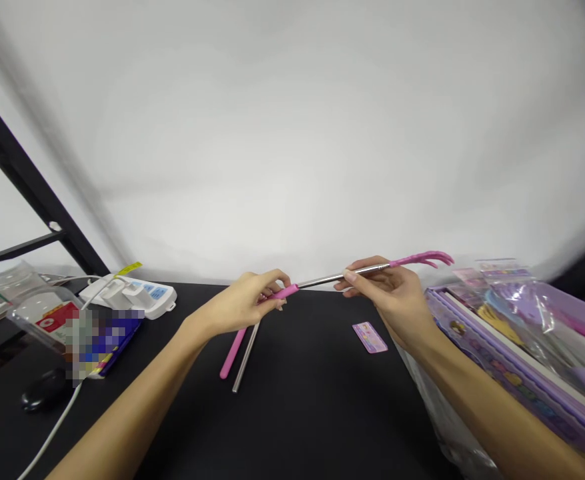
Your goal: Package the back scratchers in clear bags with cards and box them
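Observation:
A back scratcher [317,281] with a pink claw-shaped head and a silver metal shaft is held across both hands above the black table. My right hand [392,297] is closed on the shaft, just below the claw. Pinched in my left hand [252,300] is a pink handle tube [286,292]; its end meets the shaft, and how far the shaft goes inside is hidden. Under my left hand, a second pink tube [232,357] and a thin metal rod [245,360] lie side by side on the table.
A small pink printed card [370,337] lies on the table [292,413]. At right stands a purple box [502,373] with plastic-wrapped items [527,313]. At left are a white power strip [157,297], a clear container [47,313], a black mouse [45,392] and a white cable [65,420].

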`<action>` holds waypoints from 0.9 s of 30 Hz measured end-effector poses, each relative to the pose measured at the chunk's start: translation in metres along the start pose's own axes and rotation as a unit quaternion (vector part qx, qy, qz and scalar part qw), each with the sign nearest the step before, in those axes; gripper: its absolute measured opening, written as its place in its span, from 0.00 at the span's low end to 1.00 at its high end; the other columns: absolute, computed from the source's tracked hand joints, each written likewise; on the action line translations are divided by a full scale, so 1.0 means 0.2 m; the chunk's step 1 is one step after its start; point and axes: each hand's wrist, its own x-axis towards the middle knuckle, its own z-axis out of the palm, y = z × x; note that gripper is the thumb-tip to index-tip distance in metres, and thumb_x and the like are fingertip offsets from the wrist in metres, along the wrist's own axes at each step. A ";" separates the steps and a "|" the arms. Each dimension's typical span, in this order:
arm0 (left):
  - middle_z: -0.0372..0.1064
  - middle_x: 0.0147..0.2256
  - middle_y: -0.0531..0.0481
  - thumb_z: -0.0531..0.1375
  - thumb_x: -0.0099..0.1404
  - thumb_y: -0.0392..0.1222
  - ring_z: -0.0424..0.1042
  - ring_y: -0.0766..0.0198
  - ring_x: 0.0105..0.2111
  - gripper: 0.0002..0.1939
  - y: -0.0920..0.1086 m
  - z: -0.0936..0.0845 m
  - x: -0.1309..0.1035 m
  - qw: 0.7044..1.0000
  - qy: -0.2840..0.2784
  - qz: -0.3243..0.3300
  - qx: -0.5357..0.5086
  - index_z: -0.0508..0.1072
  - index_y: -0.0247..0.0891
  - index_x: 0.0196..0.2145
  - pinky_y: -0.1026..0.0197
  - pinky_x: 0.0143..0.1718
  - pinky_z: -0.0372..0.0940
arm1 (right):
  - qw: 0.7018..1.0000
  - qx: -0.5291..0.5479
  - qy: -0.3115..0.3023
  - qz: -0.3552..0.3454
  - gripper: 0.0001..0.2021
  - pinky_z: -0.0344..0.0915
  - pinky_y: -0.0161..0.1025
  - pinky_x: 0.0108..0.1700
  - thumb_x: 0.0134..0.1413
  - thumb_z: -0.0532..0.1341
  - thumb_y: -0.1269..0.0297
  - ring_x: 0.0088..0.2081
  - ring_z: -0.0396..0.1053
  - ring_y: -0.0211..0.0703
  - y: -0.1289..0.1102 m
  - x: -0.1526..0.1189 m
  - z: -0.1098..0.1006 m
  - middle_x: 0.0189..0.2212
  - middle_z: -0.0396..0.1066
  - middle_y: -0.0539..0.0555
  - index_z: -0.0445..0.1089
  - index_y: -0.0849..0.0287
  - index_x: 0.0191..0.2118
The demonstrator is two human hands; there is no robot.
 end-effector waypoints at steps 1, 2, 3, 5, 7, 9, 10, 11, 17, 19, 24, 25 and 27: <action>0.77 0.38 0.46 0.55 0.68 0.39 0.76 0.62 0.38 0.12 0.00 0.00 0.00 1.000 0.001 0.001 0.001 0.67 0.40 0.49 0.59 0.41 0.70 | 1.000 -0.005 0.000 -0.005 0.11 0.74 0.36 0.34 0.49 0.70 0.59 0.33 0.77 0.45 0.00 0.00 0.00 0.26 0.76 0.52 0.73 0.59 0.35; 0.77 0.38 0.47 0.55 0.68 0.38 0.76 0.62 0.37 0.12 0.00 0.00 0.00 1.000 0.002 0.002 0.005 0.67 0.40 0.49 0.60 0.40 0.70 | 1.000 -0.009 -0.001 -0.007 0.11 0.74 0.36 0.34 0.50 0.70 0.59 0.33 0.77 0.44 0.00 0.00 0.00 0.26 0.76 0.52 0.73 0.59 0.35; 0.77 0.38 0.47 0.56 0.68 0.37 0.76 0.63 0.37 0.12 0.00 0.00 0.00 1.000 0.003 0.002 0.013 0.67 0.40 0.49 0.61 0.39 0.70 | 1.000 -0.012 -0.002 -0.007 0.11 0.74 0.36 0.34 0.50 0.70 0.59 0.33 0.77 0.44 -0.01 0.00 0.01 0.26 0.76 0.53 0.73 0.59 0.35; 0.77 0.37 0.48 0.55 0.67 0.36 0.76 0.64 0.34 0.13 0.00 0.00 0.00 0.999 0.006 0.005 0.035 0.68 0.40 0.50 0.63 0.37 0.69 | 1.000 -0.013 -0.005 -0.003 0.11 0.74 0.36 0.34 0.50 0.70 0.59 0.32 0.77 0.44 -0.01 -0.01 0.01 0.27 0.77 0.53 0.73 0.59 0.35; 0.77 0.36 0.50 0.55 0.67 0.35 0.75 0.66 0.31 0.14 0.00 0.00 0.00 0.998 0.015 0.017 0.063 0.69 0.40 0.51 0.65 0.34 0.67 | 1.000 -0.008 -0.012 0.004 0.11 0.74 0.36 0.34 0.49 0.71 0.59 0.32 0.77 0.43 -0.02 -0.01 0.00 0.26 0.77 0.54 0.73 0.59 0.33; 0.76 0.34 0.51 0.56 0.67 0.35 0.73 0.68 0.29 0.14 0.01 0.00 0.00 0.994 0.031 0.040 0.094 0.71 0.40 0.50 0.66 0.33 0.65 | 0.999 0.005 -0.026 0.025 0.11 0.73 0.36 0.34 0.47 0.71 0.59 0.31 0.77 0.43 -0.03 0.00 -0.02 0.26 0.78 0.55 0.73 0.60 0.31; 0.76 0.34 0.52 0.56 0.68 0.35 0.72 0.69 0.28 0.14 0.01 0.00 0.00 0.992 0.041 0.053 0.106 0.72 0.41 0.50 0.66 0.32 0.64 | 0.999 0.016 -0.034 0.039 0.12 0.73 0.36 0.34 0.47 0.72 0.59 0.31 0.77 0.43 -0.04 0.00 -0.03 0.26 0.78 0.55 0.73 0.60 0.30; 0.76 0.34 0.52 0.56 0.68 0.36 0.72 0.69 0.28 0.13 0.01 0.00 0.01 0.990 0.051 0.064 0.114 0.73 0.41 0.49 0.67 0.32 0.64 | 0.997 0.030 -0.038 0.054 0.12 0.73 0.35 0.34 0.46 0.72 0.59 0.31 0.77 0.43 -0.04 0.00 -0.04 0.26 0.77 0.56 0.72 0.60 0.29; 0.77 0.39 0.49 0.57 0.69 0.40 0.74 0.66 0.34 0.12 0.03 0.04 0.01 0.981 0.120 0.101 0.112 0.74 0.40 0.48 0.65 0.38 0.66 | 0.983 0.121 -0.034 0.133 0.12 0.69 0.31 0.31 0.45 0.73 0.61 0.28 0.74 0.38 -0.01 0.01 -0.06 0.25 0.77 0.54 0.70 0.59 0.25; 0.77 0.39 0.48 0.56 0.70 0.41 0.74 0.65 0.35 0.12 0.04 0.06 0.01 0.977 0.131 0.119 0.119 0.74 0.39 0.48 0.64 0.38 0.66 | 0.980 0.128 -0.043 0.146 0.13 0.68 0.32 0.29 0.44 0.73 0.61 0.27 0.73 0.37 0.01 0.00 -0.05 0.25 0.76 0.54 0.70 0.59 0.24; 0.74 0.32 0.46 0.52 0.72 0.40 0.71 0.64 0.29 0.13 0.06 0.12 0.03 0.954 0.152 0.167 0.196 0.73 0.35 0.48 0.62 0.32 0.65 | 0.973 0.142 -0.064 0.169 0.15 0.61 0.32 0.22 0.46 0.71 0.59 0.21 0.66 0.34 0.03 -0.04 0.03 0.21 0.72 0.49 0.66 0.59 0.22; 0.73 0.31 0.46 0.52 0.72 0.39 0.70 0.64 0.28 0.13 0.07 0.13 0.04 0.950 0.156 0.174 0.209 0.73 0.35 0.48 0.62 0.31 0.65 | 0.972 0.147 -0.067 0.173 0.16 0.59 0.32 0.22 0.47 0.71 0.59 0.20 0.65 0.34 0.03 -0.04 0.04 0.21 0.71 0.49 0.65 0.58 0.22; 0.72 0.29 0.46 0.51 0.72 0.38 0.69 0.65 0.28 0.13 0.08 0.15 0.05 0.945 0.162 0.184 0.219 0.73 0.34 0.48 0.63 0.30 0.65 | 0.970 0.155 -0.069 0.172 0.16 0.59 0.32 0.22 0.47 0.71 0.58 0.20 0.64 0.33 0.02 -0.06 0.07 0.21 0.70 0.48 0.64 0.58 0.22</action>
